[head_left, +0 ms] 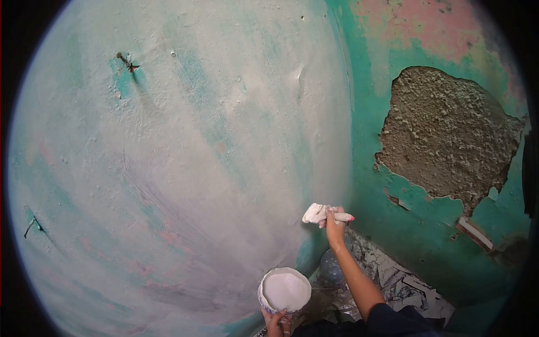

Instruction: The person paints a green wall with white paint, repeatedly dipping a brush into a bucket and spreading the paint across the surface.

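Note:
My right hand (334, 226) is closed round the handle of a paintbrush (315, 213), whose white-coated bristles point left, close to the wall near the corner. Red shows at the end of the handle. Low in the view, my left hand (275, 321) grips a round tub (261, 295) from below and the side. White paint (286, 290) fills much of the tub. The left wall (236, 168) carries streaky white paint over turquoise, with thinner patches where turquoise and pink show through.
A nail (126, 62) sticks out high on the left wall, and another metal piece (33, 224) lower left. On the green right wall (426, 236) a large patch of bare rough plaster (449, 135) shows. Paint flakes and debris (393, 269) lie on the floor beside a grey rounded object (331, 267).

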The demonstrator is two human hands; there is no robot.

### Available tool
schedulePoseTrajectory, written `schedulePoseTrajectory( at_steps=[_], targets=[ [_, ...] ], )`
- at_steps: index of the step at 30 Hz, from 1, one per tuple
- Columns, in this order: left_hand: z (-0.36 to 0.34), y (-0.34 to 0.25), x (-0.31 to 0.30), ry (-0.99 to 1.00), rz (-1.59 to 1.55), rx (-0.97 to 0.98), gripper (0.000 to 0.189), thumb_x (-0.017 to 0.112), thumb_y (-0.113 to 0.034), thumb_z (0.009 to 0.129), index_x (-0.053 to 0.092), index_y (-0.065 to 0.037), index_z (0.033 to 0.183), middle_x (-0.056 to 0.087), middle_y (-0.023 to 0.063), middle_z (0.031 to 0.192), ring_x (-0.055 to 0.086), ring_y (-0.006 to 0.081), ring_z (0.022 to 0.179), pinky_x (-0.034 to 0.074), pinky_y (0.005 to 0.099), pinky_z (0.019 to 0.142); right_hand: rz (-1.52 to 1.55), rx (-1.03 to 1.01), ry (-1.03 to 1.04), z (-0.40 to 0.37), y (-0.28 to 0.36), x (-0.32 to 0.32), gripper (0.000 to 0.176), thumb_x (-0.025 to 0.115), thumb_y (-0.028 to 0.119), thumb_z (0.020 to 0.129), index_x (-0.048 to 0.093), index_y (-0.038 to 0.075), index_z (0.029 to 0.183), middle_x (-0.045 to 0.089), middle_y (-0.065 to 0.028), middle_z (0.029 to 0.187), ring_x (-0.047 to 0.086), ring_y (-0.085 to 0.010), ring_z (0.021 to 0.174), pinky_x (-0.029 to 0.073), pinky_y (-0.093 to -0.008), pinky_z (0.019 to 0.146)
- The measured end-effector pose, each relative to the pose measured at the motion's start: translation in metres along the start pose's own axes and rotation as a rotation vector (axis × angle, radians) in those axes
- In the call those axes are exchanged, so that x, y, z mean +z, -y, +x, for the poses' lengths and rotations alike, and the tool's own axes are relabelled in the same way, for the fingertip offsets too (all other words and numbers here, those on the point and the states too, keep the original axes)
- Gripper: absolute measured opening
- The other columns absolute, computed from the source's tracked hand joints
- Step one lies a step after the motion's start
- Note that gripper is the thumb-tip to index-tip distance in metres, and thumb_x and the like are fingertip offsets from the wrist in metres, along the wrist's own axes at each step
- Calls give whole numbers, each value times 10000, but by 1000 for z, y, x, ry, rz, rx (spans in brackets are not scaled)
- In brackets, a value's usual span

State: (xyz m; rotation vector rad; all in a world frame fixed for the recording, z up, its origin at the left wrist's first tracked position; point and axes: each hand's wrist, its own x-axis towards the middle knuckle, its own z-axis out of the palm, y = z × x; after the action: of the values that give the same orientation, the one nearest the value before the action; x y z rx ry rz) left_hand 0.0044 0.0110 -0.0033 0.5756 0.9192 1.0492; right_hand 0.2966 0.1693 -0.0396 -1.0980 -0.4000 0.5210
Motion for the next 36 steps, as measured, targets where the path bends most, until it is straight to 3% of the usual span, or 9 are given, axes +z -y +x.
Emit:
schedulePoseTrajectory(
  at_steps=[3,5,9,14,20,26,29,33,36],
  targets=[
    [7,-9,3,32,-69,-22,834,594,-34,717,218,-171,1449,355,158,1387,386,385,1295,399,601,1017,-47,-73,54,-43,37,-9,141,524,190,992,487,55,976,581,-54,774,551,-105,537,457,-236,472],
    [23,-12,-5,125,-25,-82,867,611,24,742,169,-172,1462,347,129,1406,418,301,1284,414,490,1004,70,-15,85,-74,62,-15,138,525,197,990,492,64,973,580,-47,797,554,-104,563,458,-236,475],
    [32,-27,15,148,22,-43,847,605,-32,709,215,-166,1449,365,151,1379,408,357,1277,416,568,998,210,92,15,-131,98,-23,125,519,192,990,524,68,985,586,-34,861,570,-106,611,474,-238,476],
    [34,-40,18,271,27,-90,854,631,-50,708,220,-163,1448,401,132,1333,438,310,1237,426,497,981,200,-12,-16,-183,93,-43,98,614,101,930,554,63,997,574,-6,956,549,-86,925,439,-263,844],
    [34,-43,-2,335,88,-136,837,684,-17,704,237,-74,1409,440,118,1296,474,246,1189,431,374,969,-249,-171,-33,-229,101,-36,116,636,63,896,583,19,989,592,-25,945,545,-108,883,436,-249,788],
    [24,-40,-3,431,-13,-80,845,713,8,687,257,-60,1394,426,122,1319,431,247,1255,329,383,1086,-545,-201,-10,-241,110,-21,151,633,81,886,580,8,1007,634,-77,841,601,-153,766,486,-314,708],
    [23,-37,-6,459,34,-63,887,656,32,691,204,-77,1447,382,156,1370,418,300,1283,351,456,1089,-702,-255,42,-240,114,-21,177,636,107,872,581,13,1012,639,-105,836,619,-204,740,485,-329,687],
    [22,-38,-3,481,76,-47,888,659,22,692,198,-60,1447,382,152,1371,412,288,1288,334,427,1100,-841,-266,46,-240,119,-18,210,637,127,855,577,6,1016,642,-151,850,629,-284,761,484,-343,688],
    [23,-40,4,473,37,-83,865,725,25,689,244,-70,1402,407,118,1342,418,241,1274,323,390,1096,-779,-360,15,-232,110,-29,174,621,115,882,571,1,1004,636,-118,866,611,-218,794,469,-318,720]
  ],
)
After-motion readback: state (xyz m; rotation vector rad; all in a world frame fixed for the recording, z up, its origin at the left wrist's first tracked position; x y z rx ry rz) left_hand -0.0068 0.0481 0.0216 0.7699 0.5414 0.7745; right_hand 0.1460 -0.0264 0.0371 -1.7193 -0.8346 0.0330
